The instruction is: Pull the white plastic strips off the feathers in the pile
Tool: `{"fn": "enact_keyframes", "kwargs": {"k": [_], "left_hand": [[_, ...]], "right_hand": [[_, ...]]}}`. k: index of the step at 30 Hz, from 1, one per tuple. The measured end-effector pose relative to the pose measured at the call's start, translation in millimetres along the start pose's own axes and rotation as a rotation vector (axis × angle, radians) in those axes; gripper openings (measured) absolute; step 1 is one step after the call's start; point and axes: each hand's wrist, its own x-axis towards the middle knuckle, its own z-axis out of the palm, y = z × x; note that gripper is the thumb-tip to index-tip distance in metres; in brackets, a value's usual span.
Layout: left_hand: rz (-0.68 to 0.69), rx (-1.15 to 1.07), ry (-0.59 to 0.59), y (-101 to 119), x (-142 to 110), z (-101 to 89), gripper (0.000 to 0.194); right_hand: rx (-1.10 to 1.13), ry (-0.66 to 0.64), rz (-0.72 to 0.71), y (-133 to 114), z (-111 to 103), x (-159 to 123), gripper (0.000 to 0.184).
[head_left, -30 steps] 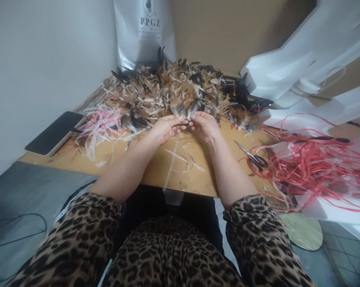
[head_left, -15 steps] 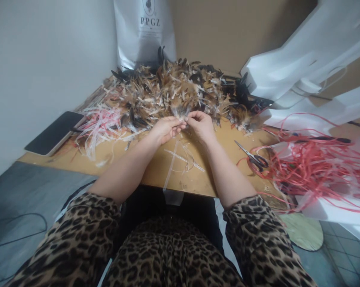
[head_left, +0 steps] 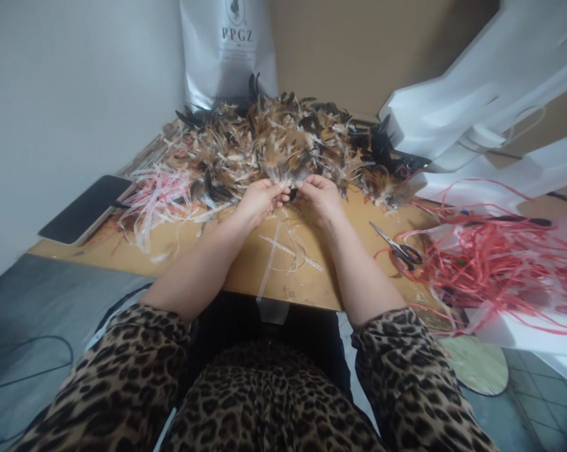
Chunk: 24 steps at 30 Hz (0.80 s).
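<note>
Both hands meet over the table at the front of a big heap of brown, white and black feathers. My left hand is closed, thumb and fingers pinching the base of some small feathers. Close beside it, my right hand pinches feathers of the same bunch between thumb and forefinger. The feather tips fan out upward and blend into the heap behind. Below the hands, thin clear strips lie on the tabletop.
At the left lie a phone and a tangle of white and pink strips. To the right are scissors and a large pile of red strips. A white bag stands behind the heap; white foam pieces rise at right.
My hands have drawn slightly apart, the right one shifting a little to the right. The feathers between them are spread wider. Everything else stays put.
</note>
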Motion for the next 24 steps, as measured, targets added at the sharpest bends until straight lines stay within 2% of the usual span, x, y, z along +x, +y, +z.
{"fn": "enact_keyframes", "kwargs": {"k": [7, 11, 15, 24], "left_hand": [[-0.037, -0.039, -0.012, -1.6, 3.1, -1.5, 0.008], [-0.025, -0.051, -0.064, -4.3, 5.1, -3.4, 0.008], [-0.007, -0.032, -0.059, -4.8, 4.9, -2.7, 0.013], [0.044, 0.016, -0.057, -4.7, 2.1, 0.2, 0.017]], "right_hand": [[0.046, -0.050, 0.015, 0.7, -0.4, -0.6, 0.037], [-0.013, -0.016, -0.049, 3.0, 3.3, -0.3, 0.036], [-0.070, 0.029, -0.105, 4.2, 5.6, 0.2, 0.035], [0.030, 0.049, -0.042, 3.6, 7.0, 0.4, 0.037]]}}
